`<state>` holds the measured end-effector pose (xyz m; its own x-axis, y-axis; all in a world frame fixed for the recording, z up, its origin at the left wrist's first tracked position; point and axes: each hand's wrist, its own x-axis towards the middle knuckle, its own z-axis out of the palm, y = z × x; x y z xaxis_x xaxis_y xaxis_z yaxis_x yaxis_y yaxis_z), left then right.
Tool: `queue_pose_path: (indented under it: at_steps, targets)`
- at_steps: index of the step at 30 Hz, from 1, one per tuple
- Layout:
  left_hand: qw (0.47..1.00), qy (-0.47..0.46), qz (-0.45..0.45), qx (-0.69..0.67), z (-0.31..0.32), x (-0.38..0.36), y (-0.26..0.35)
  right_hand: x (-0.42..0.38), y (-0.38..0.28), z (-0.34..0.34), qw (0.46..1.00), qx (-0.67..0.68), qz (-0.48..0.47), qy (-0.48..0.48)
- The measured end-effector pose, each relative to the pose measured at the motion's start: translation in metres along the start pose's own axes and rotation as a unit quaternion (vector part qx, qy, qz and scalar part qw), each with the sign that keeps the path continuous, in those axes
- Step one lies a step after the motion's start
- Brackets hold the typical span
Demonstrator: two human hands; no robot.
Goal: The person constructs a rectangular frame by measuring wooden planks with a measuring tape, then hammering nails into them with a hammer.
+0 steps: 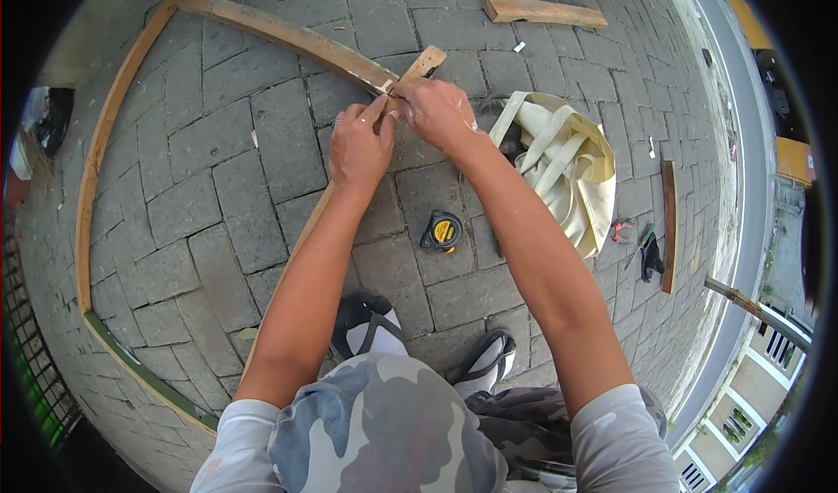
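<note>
My left hand (361, 148) and my right hand (436, 115) meet at a joint of two wooden pieces. There the end of a long wooden beam (288, 37) touches a wooden slat (422, 62), which runs down toward my feet beneath my left arm. The fingers of my left hand are closed round the slat just below the joint. Bent over the same slat from the right, the fingers of my right hand press at the joint. Their tips nearly touch, and any small item between them is hidden. A black and yellow tape measure (443, 230) lies below my hands.
A cream cloth bag (567, 174) stands right of my hands. Beyond it lie red-handled pliers (621, 232), a black-handled tool (651, 257) and a dark wooden strip (669, 227). A short wood block (546, 13) rests farther off. Curved-looking slats (96, 157) edge the left side.
</note>
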<state>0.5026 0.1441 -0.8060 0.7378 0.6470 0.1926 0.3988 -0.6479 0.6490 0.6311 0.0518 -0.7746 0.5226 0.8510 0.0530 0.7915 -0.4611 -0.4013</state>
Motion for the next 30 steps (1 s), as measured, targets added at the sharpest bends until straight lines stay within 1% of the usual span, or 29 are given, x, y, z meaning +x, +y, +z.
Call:
queue_pose_path:
  at_steps: [3, 6, 8, 11, 12, 13, 14, 15, 18, 21, 24, 27, 30]
  targets:
    - [1.000, -0.003, -0.004, 0.006, 0.001, -0.002, -0.001, 0.002, -0.004, -0.003, 0.999, -0.033, -0.011, -0.040]
    - [1.000, -0.011, -0.007, 0.016, 0.000, 0.000, 0.000, -0.010, 0.008, -0.007, 0.998, -0.047, -0.042, -0.029]
    - [1.000, -0.009, -0.010, 0.019, -0.003, -0.001, 0.000, -0.044, 0.038, -0.015, 0.978, -0.146, -0.042, -0.140]
    - [1.000, 0.003, -0.005, 0.020, 0.002, -0.003, -0.001, -0.091, 0.053, -0.036, 0.992, -0.101, 0.031, -0.070]
    - [1.000, 0.004, 0.002, 0.023, 0.002, -0.005, -0.002, -0.095, 0.052, -0.035, 0.994, -0.084, 0.032, -0.063]
    - [0.999, 0.008, 0.015, 0.027, 0.003, -0.002, -0.002, -0.087, 0.044, -0.036, 0.996, -0.068, 0.034, -0.048]
    - [1.000, 0.002, 0.009, 0.022, 0.003, 0.000, 0.001, -0.077, 0.038, -0.034, 0.998, -0.052, 0.033, -0.031]
    - [1.000, -0.003, 0.001, 0.020, 0.003, 0.000, 0.001, -0.065, 0.034, -0.026, 0.999, -0.007, 0.031, 0.001]
    - [1.000, -0.013, -0.011, 0.019, 0.000, -0.001, 0.001, -0.026, 0.013, -0.013, 0.998, 0.039, 0.021, 0.048]
    - [1.000, -0.017, -0.009, 0.019, -0.001, -0.001, 0.001, -0.003, 0.000, -0.004, 0.999, 0.030, 0.031, 0.028]
    - [1.000, -0.015, -0.015, 0.013, -0.002, -0.001, 0.002, 0.005, 0.001, 0.002, 0.999, 0.020, -0.003, 0.029]
    - [1.000, -0.014, -0.011, 0.017, -0.001, -0.001, 0.002, 0.005, 0.004, 0.000, 1.000, -0.018, -0.006, -0.001]
    - [1.000, -0.006, -0.004, 0.017, 0.001, -0.001, 0.000, 0.005, 0.002, -0.003, 0.997, -0.058, -0.043, 0.004]
